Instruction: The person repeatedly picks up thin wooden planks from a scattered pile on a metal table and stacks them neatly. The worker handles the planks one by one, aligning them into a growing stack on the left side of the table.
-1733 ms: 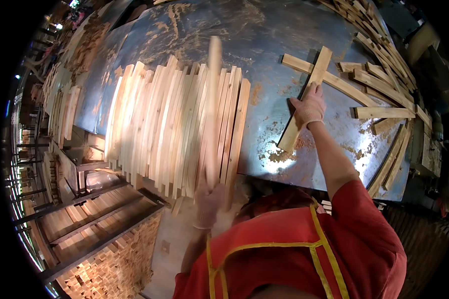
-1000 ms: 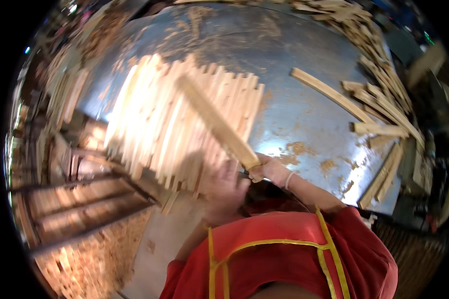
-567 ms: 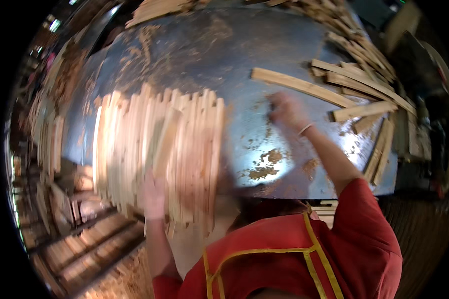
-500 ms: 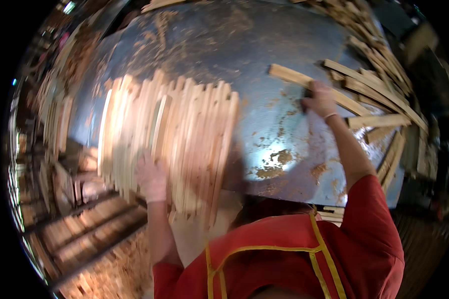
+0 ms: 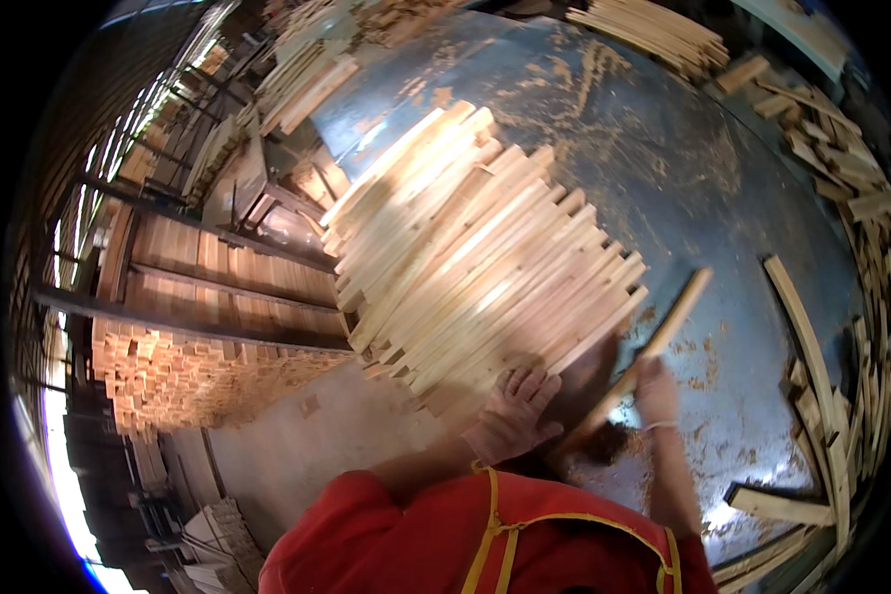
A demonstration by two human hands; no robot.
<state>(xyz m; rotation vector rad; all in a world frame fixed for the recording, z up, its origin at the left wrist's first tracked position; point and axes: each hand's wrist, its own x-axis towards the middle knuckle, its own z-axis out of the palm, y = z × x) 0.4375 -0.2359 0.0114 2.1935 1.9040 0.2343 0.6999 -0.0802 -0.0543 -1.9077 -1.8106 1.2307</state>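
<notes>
Many pale wooden strips [image 5: 495, 287] lie side by side in a wide layer, their far ends uneven. One strip lies slantwise on top of the others. My left hand [image 5: 513, 411], in what looks like a thin light glove, is at the layer's near edge with its fingers spread, holding nothing. To the right, my right hand [image 5: 655, 396] grips a single wooden strip [image 5: 678, 315] near its middle. That strip slants over the blue-grey table, apart from the layer. Motion blurs the right hand's fingers, and the strip's near end is partly in shadow.
Sawdust lies scattered on the blue-grey table [image 5: 653, 148]. Loose wooden pieces [image 5: 866, 267] are heaped along its right side, and a longer strip [image 5: 804, 322] lies nearer. A bundle of strips [image 5: 653, 35] is at the far edge. Stacked wood [image 5: 198, 381] stands at the left.
The view has turned, so the layer now slants. My left hand has left the strip on top for the near edge. My right hand has brought a strip from the right-hand pile toward the layer.
</notes>
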